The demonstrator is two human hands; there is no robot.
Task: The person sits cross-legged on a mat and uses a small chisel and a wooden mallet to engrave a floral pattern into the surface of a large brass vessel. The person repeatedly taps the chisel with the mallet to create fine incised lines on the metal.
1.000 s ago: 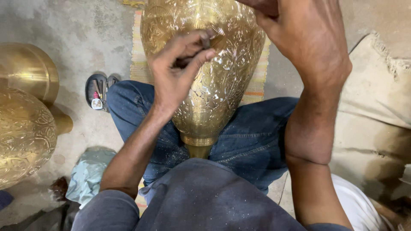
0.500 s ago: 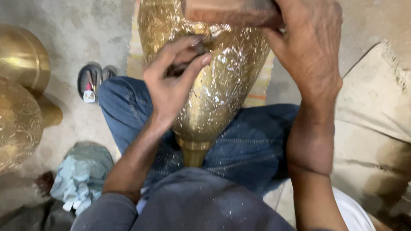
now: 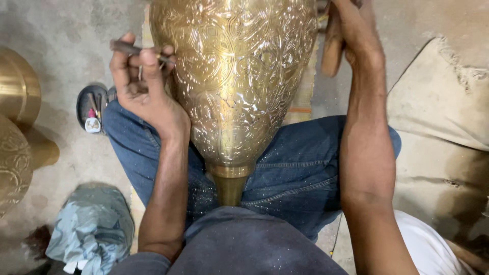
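Head view looks straight down on a large brass vase (image 3: 237, 86) lying across the person's lap, its narrow neck pointing toward the body at 6 o'clock and its wide belly running off the frame at 12 o'clock. Its whole surface is cut with scrolls and leaf shapes. The legs under it wear blue jeans (image 3: 295, 173) dusted with bright specks.

At 10 o'clock the left hand (image 3: 145, 94) is curled tight around a thin dark metal chisel (image 3: 133, 49), pinched between thumb and fingertips, with the tip set against the left side of the vase. At 1 o'clock the right hand (image 3: 356, 30) is closed around a wooden handle (image 3: 332, 48) that hangs down beside the vase's right edge; the top of the hand and whatever the handle carries are cut off by the frame.

On the concrete floor at 9 o'clock lies a dark sandal (image 3: 91, 107) with a small red and white patch on it. Two more brass vessels (image 3: 18, 127) stand at the left edge, the lower one patterned. A crumpled pale blue cloth (image 3: 94, 229) lies at 7 o'clock. A tan cushion (image 3: 438, 117) fills the right side at 3 o'clock, and a striped mat (image 3: 304, 97) shows beneath the vase.
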